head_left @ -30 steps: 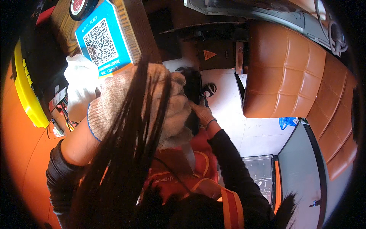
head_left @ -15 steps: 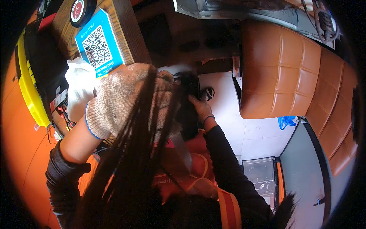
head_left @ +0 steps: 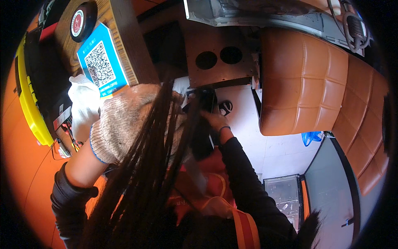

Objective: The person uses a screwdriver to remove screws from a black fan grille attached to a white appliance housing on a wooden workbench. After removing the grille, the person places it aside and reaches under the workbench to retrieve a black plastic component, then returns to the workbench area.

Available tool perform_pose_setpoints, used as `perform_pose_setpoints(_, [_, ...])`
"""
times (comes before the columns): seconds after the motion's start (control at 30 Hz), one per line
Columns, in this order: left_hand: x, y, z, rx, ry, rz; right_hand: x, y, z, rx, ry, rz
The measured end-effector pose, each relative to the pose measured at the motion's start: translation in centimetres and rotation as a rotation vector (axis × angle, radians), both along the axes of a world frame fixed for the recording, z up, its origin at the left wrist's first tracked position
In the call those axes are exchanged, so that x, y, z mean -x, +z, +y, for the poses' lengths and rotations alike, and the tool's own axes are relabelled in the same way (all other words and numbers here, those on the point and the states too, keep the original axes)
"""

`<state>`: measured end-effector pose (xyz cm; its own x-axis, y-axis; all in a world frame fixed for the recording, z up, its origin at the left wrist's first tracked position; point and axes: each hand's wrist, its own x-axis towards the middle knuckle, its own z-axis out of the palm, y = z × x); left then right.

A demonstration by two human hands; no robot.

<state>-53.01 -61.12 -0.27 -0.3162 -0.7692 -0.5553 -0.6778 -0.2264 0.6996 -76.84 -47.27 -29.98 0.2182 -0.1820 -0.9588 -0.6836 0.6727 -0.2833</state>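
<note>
My left hand wears a beige knitted work glove with a blue-edged cuff. Its fingers curl inward, but strands of hair hide the tips and whatever they hold. To its right, my bare right hand, with a dark band at the wrist, grips the edge of a black boxy object. Most of that object lies in shadow behind the hair, so its kind cannot be made out. Past the gloved hand is a pale patch, too obscured to name. A white cloth touches the glove's left side.
A wooden table at upper left bears a blue code sign and a round black item. A yellow-edged black case stands left. Beyond is a panel with two round holes; a brown padded seat is right.
The view has shifted slightly, and the panel with two round holes shows more clearly. My right hand stays on the black object, a little lower and further left in view.
</note>
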Motion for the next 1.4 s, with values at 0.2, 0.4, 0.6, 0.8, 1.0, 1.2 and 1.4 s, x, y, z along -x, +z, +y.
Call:
perform_pose_setpoints(0.2, [-0.2,0.4,-0.3,-0.035,-0.002,-0.035,-2.2,-6.1,-4.0,0.471,-0.264,0.18])
perform_pose_setpoints(0.4, [-0.2,0.7,-0.5,-0.177,0.06,-0.072,-1.7,-16.0,-6.7,0.621,0.116,0.016])
perform_pose_setpoints(0.6, [-0.2,0.3,0.0,-0.057,0.031,-0.027,-5.7,-12.8,-7.1,0.892,0.402,0.263])
perform_pose_setpoints(0.8, [0.8,0.9,-0.4,0.213,-0.235,-0.213,-9.8,-8.6,-12.0,1.194,0.175,0.395])
perform_pose_setpoints(1.0, [1.1,1.4,-0.9,0.175,-0.098,-0.13,-13.9,-6.7,-18.3,0.967,0.288,0.222])
perform_pose_setpoints(1.2, [0.8,0.7,-0.3,0.157,-0.117,-0.085,-13.6,-4.6,-22.4,0.889,0.45,0.032])
perform_pose_setpoints(1.4, [0.9,-0.6,-0.2,0.022,-0.082,0.078,-11.3,-3.1,-19.5,0.776,0.619,0.222])
